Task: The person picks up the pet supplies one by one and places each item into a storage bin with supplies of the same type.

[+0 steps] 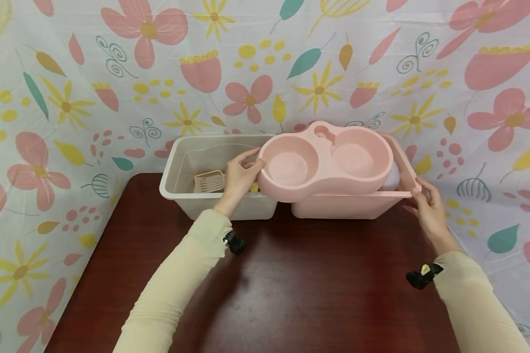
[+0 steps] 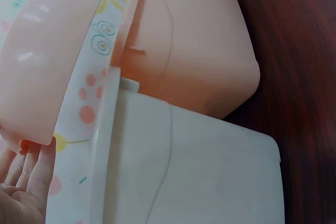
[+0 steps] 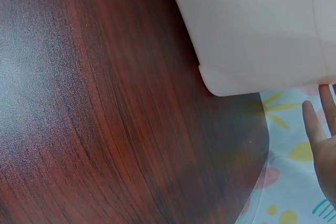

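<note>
A pink double pet bowl (image 1: 327, 162) is tilted over the pink litter box (image 1: 344, 206), partly overlapping the grey litter box (image 1: 229, 208) beside it. My left hand (image 1: 243, 176) grips the double bowl by its left end; in the left wrist view the fingers (image 2: 39, 174) reach under its edge. At the pink box's right front corner, my right hand (image 1: 430, 208) holds the rim. In the right wrist view its straight fingers (image 3: 313, 121) lie by the box's outer wall. A slotted beige litter scoop (image 1: 209, 182) lies inside the grey box.
A whitish rounded object (image 1: 392, 177) shows in the pink box behind the bowl. Something small and yellow (image 1: 254, 187) is in the grey box. Both boxes stand at the back of a dark red-brown table (image 1: 300, 284), against a flower-patterned cloth (image 1: 265, 63).
</note>
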Demonstrator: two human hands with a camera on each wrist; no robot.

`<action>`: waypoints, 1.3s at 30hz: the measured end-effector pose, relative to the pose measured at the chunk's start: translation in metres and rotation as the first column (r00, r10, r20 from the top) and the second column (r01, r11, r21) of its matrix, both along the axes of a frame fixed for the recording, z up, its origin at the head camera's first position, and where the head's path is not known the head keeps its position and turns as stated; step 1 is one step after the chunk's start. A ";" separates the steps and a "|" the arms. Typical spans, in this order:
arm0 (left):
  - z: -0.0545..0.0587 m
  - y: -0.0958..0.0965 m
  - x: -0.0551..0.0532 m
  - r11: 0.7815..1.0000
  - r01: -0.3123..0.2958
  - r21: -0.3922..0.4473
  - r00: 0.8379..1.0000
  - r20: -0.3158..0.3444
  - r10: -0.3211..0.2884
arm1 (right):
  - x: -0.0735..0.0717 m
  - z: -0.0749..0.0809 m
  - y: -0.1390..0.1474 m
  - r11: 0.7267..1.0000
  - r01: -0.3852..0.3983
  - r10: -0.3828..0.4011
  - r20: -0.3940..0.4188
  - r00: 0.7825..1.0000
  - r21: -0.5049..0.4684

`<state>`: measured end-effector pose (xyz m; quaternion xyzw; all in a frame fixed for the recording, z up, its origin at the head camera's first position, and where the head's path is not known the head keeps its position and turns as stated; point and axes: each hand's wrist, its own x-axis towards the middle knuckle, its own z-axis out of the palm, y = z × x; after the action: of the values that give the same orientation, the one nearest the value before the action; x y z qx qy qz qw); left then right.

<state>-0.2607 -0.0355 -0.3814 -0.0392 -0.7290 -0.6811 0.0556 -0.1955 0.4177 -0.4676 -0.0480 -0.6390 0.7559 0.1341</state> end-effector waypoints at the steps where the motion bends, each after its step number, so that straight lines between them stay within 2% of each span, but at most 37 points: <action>1: 0.000 0.002 -0.001 1.000 -0.001 0.004 1.000 0.000 0.001 | 0.000 0.000 0.000 1.000 -0.001 0.001 0.000 1.000 0.000; 6: -0.001 0.020 -0.011 1.000 -0.001 0.028 1.000 0.012 0.001 | -0.001 -0.001 0.000 1.000 0.002 -0.002 -0.002 1.000 0.008; 10: -0.002 0.036 -0.018 1.000 -0.012 0.016 0.999 0.033 0.012 | 0.000 -0.001 0.000 1.000 0.005 -0.005 0.003 1.000 0.021; 17: -0.006 0.056 -0.026 0.999 -0.034 0.038 0.997 0.070 0.031 | 0.001 0.003 -0.001 1.000 0.002 -0.002 0.008 1.000 0.027; 25: -0.007 0.076 -0.030 0.997 -0.053 -0.054 0.996 0.075 0.057 | -0.001 -0.001 0.002 1.000 0.003 -0.003 0.004 1.000 0.017; 33: -0.006 0.089 -0.031 0.996 -0.033 -0.088 0.994 0.099 0.042 | -0.001 0.000 -0.001 1.000 0.008 -0.008 -0.018 1.000 -0.022; 39: -0.008 0.090 -0.034 0.995 0.012 -0.096 0.993 0.115 -0.001 | 0.000 0.003 -0.004 0.999 0.007 -0.008 -0.031 0.999 -0.042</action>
<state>-0.2951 0.0542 -0.3898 -0.0050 -0.7629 -0.6464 0.0092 -0.1952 0.4134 -0.4650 -0.0416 -0.6208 0.7692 0.1458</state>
